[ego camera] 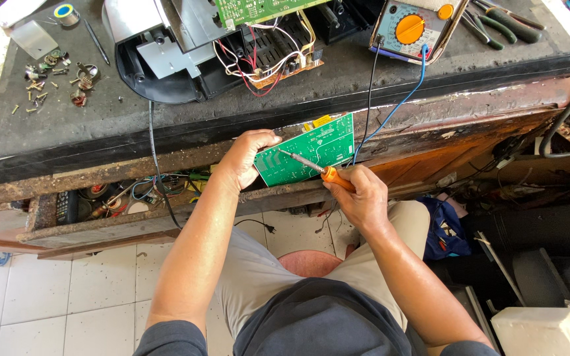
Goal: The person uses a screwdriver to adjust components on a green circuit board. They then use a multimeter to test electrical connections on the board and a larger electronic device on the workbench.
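You get 1 view, head-worn, looking steeply down over your lap at close range; beyond your grip the workbench fills the top, its far edge probably cropped.

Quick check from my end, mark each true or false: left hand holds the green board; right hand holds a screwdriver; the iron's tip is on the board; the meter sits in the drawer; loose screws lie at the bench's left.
1. The left hand holds the green board: true.
2. The right hand holds a screwdriver: false, it grips an orange-handled soldering iron.
3. The iron's tip is on the board: true.
4. The meter sits in the drawer: false, it lies on the bench top.
5. Loose screws lie at the bench's left: true.
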